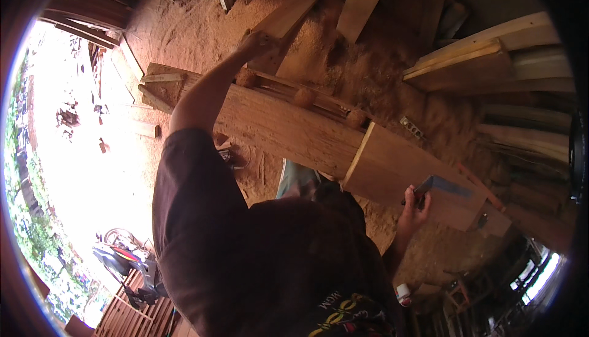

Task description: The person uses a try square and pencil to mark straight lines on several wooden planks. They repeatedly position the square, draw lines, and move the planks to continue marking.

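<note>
A long wooden bench (288,125) runs from upper left to lower right, with a wide board (399,165) lying on its right half. My left hand (254,45) reaches beyond the bench's far edge and is closed at the near edge of a reddish plank (288,18). My right hand (416,207) is closed around the dark end of a flat bluish tool (451,186) lying over the wide board. Its exact kind is unclear. Round wooden lumps (304,97) sit in the gap along the bench's far side.
Sawdust (196,24) covers the floor. Stacked boards (521,61) stand at right, and a plank (365,5) leans at the top. A piece with holes (412,127) lies past the bench. At lower left is a motorcycle (126,263); a white container (403,294) is at lower right.
</note>
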The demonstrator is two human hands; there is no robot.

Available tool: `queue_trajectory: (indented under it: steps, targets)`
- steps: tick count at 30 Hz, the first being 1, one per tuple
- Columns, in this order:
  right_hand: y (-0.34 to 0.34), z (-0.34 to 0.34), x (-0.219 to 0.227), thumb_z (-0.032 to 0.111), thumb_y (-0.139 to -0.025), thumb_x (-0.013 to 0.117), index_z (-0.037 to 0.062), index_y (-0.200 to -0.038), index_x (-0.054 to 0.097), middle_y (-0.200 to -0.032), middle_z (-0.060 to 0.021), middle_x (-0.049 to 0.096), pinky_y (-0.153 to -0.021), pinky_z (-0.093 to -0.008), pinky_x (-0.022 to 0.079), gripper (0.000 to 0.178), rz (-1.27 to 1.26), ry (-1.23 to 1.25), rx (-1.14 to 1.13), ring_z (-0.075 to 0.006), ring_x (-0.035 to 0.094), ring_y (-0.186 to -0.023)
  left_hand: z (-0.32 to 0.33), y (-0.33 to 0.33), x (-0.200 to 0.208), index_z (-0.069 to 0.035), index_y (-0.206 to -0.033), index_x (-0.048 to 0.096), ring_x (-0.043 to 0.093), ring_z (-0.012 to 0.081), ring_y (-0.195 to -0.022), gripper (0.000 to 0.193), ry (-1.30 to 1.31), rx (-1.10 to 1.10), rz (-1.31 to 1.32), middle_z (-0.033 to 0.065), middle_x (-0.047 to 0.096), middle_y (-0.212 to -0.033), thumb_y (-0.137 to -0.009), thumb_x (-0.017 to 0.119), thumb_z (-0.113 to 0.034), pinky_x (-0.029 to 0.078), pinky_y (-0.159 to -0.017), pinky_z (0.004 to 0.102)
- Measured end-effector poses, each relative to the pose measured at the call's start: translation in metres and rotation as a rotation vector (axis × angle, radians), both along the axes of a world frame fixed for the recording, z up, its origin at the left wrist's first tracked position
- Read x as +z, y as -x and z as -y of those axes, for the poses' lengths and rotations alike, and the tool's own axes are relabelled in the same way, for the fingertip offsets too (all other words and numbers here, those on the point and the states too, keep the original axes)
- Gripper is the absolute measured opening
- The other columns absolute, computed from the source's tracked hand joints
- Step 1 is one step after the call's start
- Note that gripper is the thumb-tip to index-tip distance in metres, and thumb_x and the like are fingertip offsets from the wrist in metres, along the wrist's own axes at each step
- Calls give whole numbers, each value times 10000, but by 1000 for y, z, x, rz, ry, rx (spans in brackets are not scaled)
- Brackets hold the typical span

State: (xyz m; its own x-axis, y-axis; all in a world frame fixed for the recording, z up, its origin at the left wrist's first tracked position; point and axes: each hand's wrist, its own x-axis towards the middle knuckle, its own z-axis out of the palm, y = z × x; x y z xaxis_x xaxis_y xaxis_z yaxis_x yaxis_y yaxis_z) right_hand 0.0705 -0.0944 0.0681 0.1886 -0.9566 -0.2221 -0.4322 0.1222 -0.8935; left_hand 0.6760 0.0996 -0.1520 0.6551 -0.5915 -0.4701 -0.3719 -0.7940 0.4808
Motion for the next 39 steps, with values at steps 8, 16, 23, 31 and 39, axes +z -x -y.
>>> queue_trajectory:
  steps: [8,16,23,31,39]
  targets:
    - [0,6,11,93,-993,733,-49,-1261,593,-1168,-120,671,-895,-293,567,334,-6,-89,85,-147,641,-1024,-38,80,30,-116,-1629,323,425,412,-1476,977,-153,172,275,168,336,-1674,-861,746,-547,388,-1176,550]
    - [23,-10,-5,193,-954,792,-25,-1210,634,-1004,-82,708,-799,-307,543,372,-87,45,134,-128,654,-925,-33,111,0,-130,-1575,411,612,369,-1288,807,149,286,400,202,548,-1497,-923,722,-490,495,-1042,527]
    - [34,-1,5,214,-920,814,-36,-1233,643,-1001,-157,728,-780,-382,566,436,-311,345,389,-263,711,-868,13,320,121,-51,-1399,595,698,168,-1057,439,767,142,2,107,688,-1269,-978,706,-100,576,-810,295]
    - [28,8,-1,254,-852,843,75,-1324,638,-1170,-154,720,-856,-430,594,545,-59,344,1024,-347,727,-1029,62,535,195,13,-1353,609,667,133,-1083,360,846,524,-911,70,690,-1248,-1067,637,-204,542,-893,279]
    - [97,19,-4,143,-897,763,102,-1332,611,-1171,-134,711,-854,-451,577,463,206,522,1151,-333,711,-1029,30,618,210,17,-1461,523,614,239,-1287,471,1073,1019,-901,133,647,-1332,-1120,534,-307,491,-1057,348]
